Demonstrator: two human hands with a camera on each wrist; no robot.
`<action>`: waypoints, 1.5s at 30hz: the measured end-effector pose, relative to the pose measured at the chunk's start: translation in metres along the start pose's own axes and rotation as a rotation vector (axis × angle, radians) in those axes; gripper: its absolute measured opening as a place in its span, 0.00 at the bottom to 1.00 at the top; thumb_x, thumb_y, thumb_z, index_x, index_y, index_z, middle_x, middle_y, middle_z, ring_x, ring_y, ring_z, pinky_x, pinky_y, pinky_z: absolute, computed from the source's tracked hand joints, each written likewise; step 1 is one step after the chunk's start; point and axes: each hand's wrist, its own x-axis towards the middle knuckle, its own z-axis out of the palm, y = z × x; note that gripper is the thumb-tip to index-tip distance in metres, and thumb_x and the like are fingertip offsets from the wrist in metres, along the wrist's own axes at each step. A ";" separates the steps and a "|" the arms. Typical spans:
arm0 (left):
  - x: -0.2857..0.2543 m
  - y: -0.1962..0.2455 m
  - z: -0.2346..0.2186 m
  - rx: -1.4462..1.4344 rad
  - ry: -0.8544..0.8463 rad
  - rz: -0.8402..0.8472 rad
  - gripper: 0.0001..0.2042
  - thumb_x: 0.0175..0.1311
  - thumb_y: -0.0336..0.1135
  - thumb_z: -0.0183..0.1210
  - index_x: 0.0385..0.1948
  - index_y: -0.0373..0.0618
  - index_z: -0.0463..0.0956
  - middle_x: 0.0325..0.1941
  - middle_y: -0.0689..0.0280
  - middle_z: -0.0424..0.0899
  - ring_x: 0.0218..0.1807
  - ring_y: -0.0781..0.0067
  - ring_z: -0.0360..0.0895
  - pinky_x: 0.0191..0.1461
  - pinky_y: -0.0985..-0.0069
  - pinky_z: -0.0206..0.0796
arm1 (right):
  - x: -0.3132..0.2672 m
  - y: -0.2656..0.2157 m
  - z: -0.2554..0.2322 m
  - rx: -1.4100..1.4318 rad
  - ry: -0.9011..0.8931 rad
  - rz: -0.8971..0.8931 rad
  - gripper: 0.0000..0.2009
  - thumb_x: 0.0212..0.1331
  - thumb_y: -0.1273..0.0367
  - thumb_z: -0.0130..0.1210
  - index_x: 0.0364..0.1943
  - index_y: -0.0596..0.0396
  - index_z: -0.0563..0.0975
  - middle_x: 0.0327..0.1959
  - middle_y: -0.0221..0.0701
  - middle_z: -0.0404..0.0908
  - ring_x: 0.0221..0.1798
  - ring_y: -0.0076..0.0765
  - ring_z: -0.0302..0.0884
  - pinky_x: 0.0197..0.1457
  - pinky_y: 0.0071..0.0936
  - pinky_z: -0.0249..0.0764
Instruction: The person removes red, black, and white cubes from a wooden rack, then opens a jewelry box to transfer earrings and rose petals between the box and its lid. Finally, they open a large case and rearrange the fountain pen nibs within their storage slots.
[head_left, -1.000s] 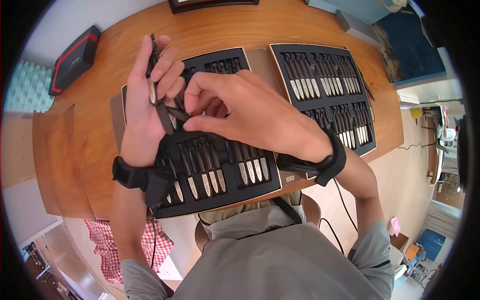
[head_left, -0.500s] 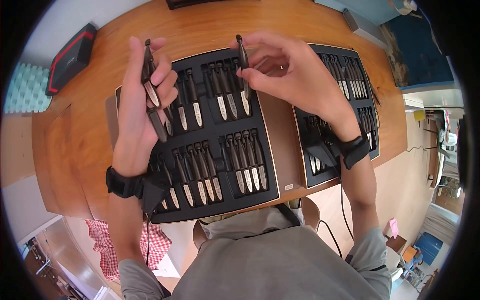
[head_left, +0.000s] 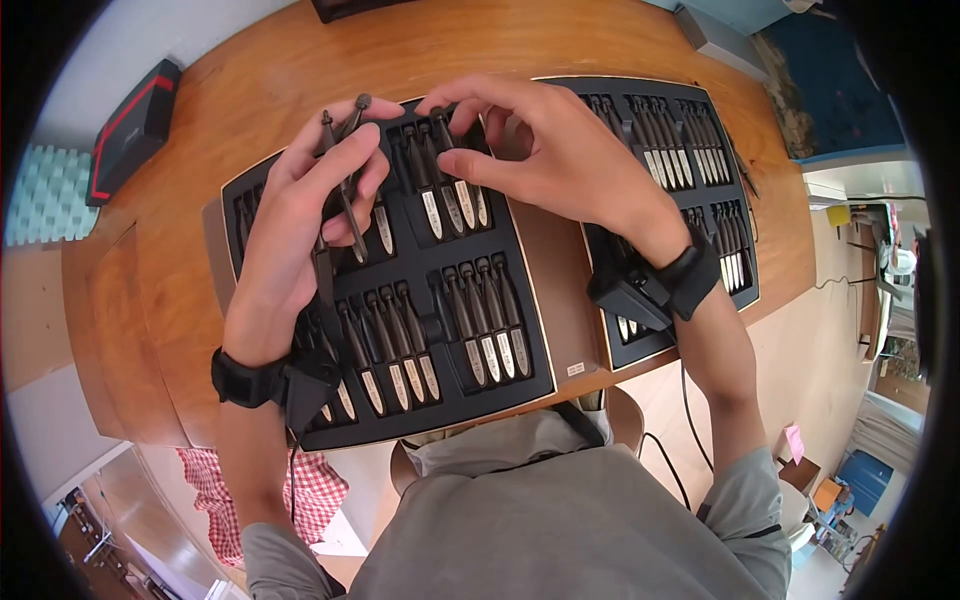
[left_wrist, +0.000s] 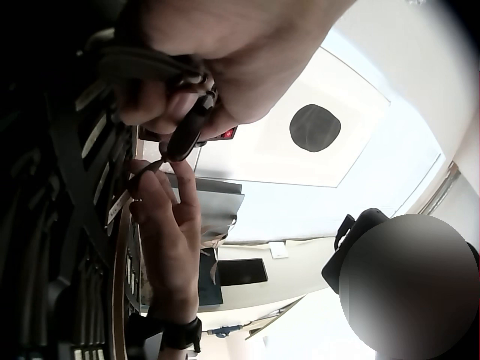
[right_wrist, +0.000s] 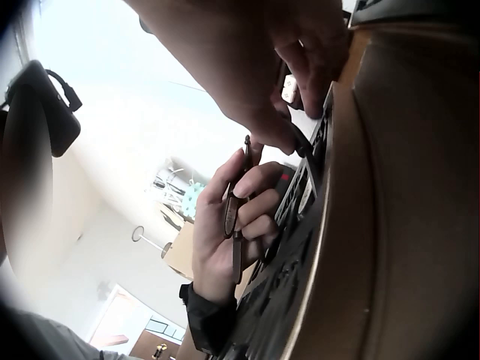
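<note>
In the head view the left hand (head_left: 300,210) grips several dark, slim pen-like tools (head_left: 350,205) above the left tray (head_left: 410,263), its thumb bent across them; their knobbed ends fan out at the top. The right hand (head_left: 565,150) pinches the upper part of another tool (head_left: 446,135) between thumb and fingers, in the tray's upper right group of pale-labelled tools. Low over the tray edge, the right wrist view shows the right hand (right_wrist: 262,67) at a dark tool (right_wrist: 301,142), with the left hand (right_wrist: 217,247) beyond it.
A second tray (head_left: 593,250) of similar tools lies to the right on the wooden table (head_left: 150,300). At the back left stand a black box (head_left: 135,130) with a red band and a pale green bumpy item (head_left: 50,185). A grey box (head_left: 720,42) sits at the back right.
The right hand first drew away from the left hand with a tool, then brought it down into the left tray's upper right group. The left thumb has folded over the held tools, which now fan apart.
</note>
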 end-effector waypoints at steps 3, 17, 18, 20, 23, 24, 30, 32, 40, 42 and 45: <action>0.000 0.002 -0.001 -0.010 -0.040 -0.011 0.16 0.78 0.43 0.53 0.59 0.47 0.78 0.25 0.79 0.69 0.19 0.94 0.61 0.21 0.89 0.43 | -0.002 0.015 0.006 -0.207 0.062 -0.079 0.20 0.59 0.63 0.70 0.55 0.48 0.81 0.45 0.38 0.82 0.48 0.43 0.82 0.52 0.37 0.78; 0.000 0.002 0.001 0.003 -0.037 -0.026 0.20 0.79 0.43 0.49 0.63 0.41 0.75 0.24 0.78 0.67 0.19 0.93 0.61 0.19 0.89 0.45 | -0.009 0.006 0.016 -0.419 0.178 -0.038 0.17 0.58 0.61 0.70 0.49 0.50 0.84 0.52 0.35 0.76 0.58 0.45 0.78 0.59 0.41 0.77; 0.000 0.001 0.001 -0.041 -0.043 -0.021 0.20 0.79 0.42 0.48 0.63 0.40 0.75 0.25 0.78 0.67 0.18 0.93 0.60 0.19 0.88 0.45 | -0.010 0.006 0.016 -0.438 0.181 -0.055 0.17 0.58 0.61 0.70 0.49 0.51 0.84 0.52 0.35 0.76 0.58 0.45 0.78 0.60 0.42 0.76; 0.000 0.002 0.002 -0.083 -0.047 -0.029 0.20 0.78 0.41 0.47 0.63 0.38 0.74 0.25 0.77 0.67 0.18 0.91 0.60 0.19 0.88 0.47 | -0.010 0.006 0.017 -0.458 0.182 -0.073 0.18 0.58 0.60 0.70 0.49 0.52 0.84 0.52 0.36 0.76 0.58 0.46 0.78 0.60 0.42 0.76; -0.001 0.003 0.001 -0.134 -0.052 -0.044 0.20 0.77 0.38 0.46 0.63 0.37 0.74 0.25 0.76 0.68 0.17 0.89 0.59 0.20 0.86 0.50 | -0.011 0.003 0.019 -0.469 0.176 -0.078 0.18 0.57 0.60 0.70 0.48 0.53 0.84 0.52 0.36 0.76 0.58 0.47 0.78 0.60 0.42 0.76; -0.001 0.003 0.001 -0.141 -0.058 -0.049 0.21 0.77 0.38 0.45 0.63 0.36 0.73 0.25 0.75 0.68 0.17 0.88 0.59 0.20 0.86 0.51 | -0.011 0.004 0.020 -0.462 0.183 -0.074 0.20 0.57 0.58 0.71 0.51 0.50 0.84 0.53 0.37 0.76 0.58 0.46 0.78 0.61 0.40 0.75; -0.001 0.004 0.002 -0.108 -0.066 -0.045 0.19 0.77 0.37 0.46 0.62 0.36 0.74 0.25 0.75 0.68 0.17 0.88 0.60 0.21 0.86 0.51 | -0.008 0.003 0.026 -0.375 0.222 -0.096 0.21 0.55 0.64 0.72 0.53 0.51 0.81 0.52 0.37 0.75 0.56 0.49 0.77 0.59 0.43 0.75; 0.000 0.002 0.000 -0.110 -0.073 -0.037 0.19 0.77 0.37 0.47 0.62 0.36 0.74 0.26 0.74 0.69 0.18 0.88 0.61 0.21 0.86 0.52 | -0.006 0.003 0.030 -0.368 0.238 -0.133 0.22 0.55 0.65 0.72 0.54 0.50 0.81 0.52 0.37 0.74 0.56 0.50 0.77 0.59 0.43 0.75; -0.001 -0.002 0.001 -0.015 0.004 -0.058 0.18 0.78 0.39 0.52 0.62 0.40 0.74 0.28 0.73 0.75 0.19 0.88 0.64 0.22 0.87 0.53 | -0.006 0.010 0.033 -0.313 0.280 -0.176 0.15 0.60 0.67 0.67 0.52 0.50 0.83 0.48 0.36 0.79 0.54 0.49 0.78 0.58 0.43 0.75; 0.000 -0.002 0.001 0.009 -0.043 -0.051 0.17 0.78 0.42 0.55 0.60 0.43 0.76 0.29 0.73 0.76 0.20 0.88 0.66 0.23 0.87 0.53 | 0.001 0.013 0.035 -0.249 0.318 -0.221 0.13 0.62 0.67 0.66 0.50 0.51 0.84 0.45 0.36 0.81 0.51 0.48 0.80 0.55 0.41 0.76; -0.004 -0.001 0.007 0.036 -0.037 0.000 0.17 0.77 0.45 0.57 0.58 0.45 0.78 0.28 0.74 0.75 0.20 0.88 0.66 0.23 0.87 0.53 | 0.005 -0.001 0.032 -0.066 0.314 -0.224 0.11 0.65 0.67 0.64 0.48 0.54 0.85 0.40 0.37 0.84 0.45 0.43 0.83 0.50 0.37 0.78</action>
